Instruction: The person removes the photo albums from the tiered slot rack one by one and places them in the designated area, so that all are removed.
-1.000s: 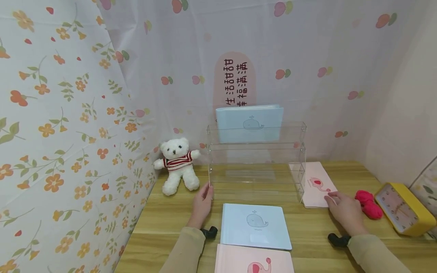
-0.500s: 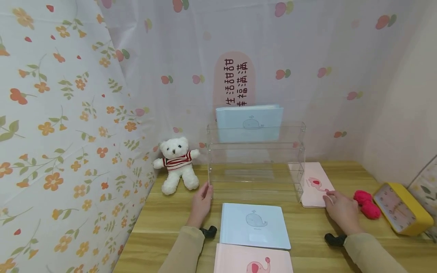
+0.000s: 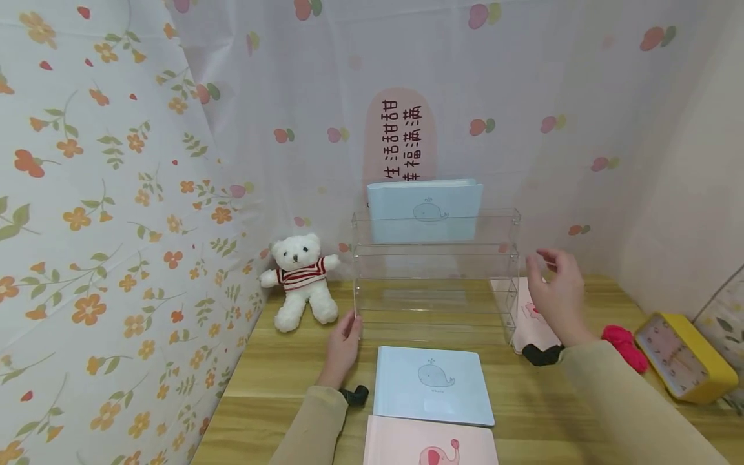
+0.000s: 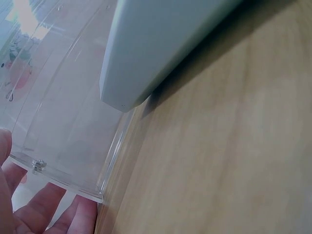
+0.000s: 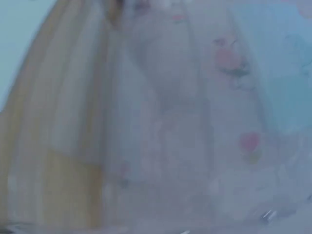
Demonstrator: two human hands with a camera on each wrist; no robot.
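Observation:
A clear acrylic tiered rack (image 3: 434, 249) stands on the table, and a light blue whale album (image 3: 395, 216) is upright in its top tier. My left hand (image 3: 341, 347) grips the rack's left side panel low down; in the left wrist view its fingers (image 4: 41, 207) are bent about the panel's edge. Beside the rack's right side my right hand (image 3: 560, 290) is raised, fingers loosely curved, with nothing visible in it. It partly covers a pink elephant album (image 3: 527, 332) lying beyond. The right wrist view is blurred, with the blue album (image 5: 287, 92) at its right.
Another blue whale album (image 3: 407, 394) lies flat before the rack, with a pink elephant album (image 3: 389, 442) nearer me. A white teddy bear (image 3: 302, 271) sits left of the rack. At right are red yarn (image 3: 626, 349) and a yellow clock (image 3: 706, 361).
My right hand has left the pink album on the right and moved up and slightly left, beside the rack. The left hand keeps its place on the rack.

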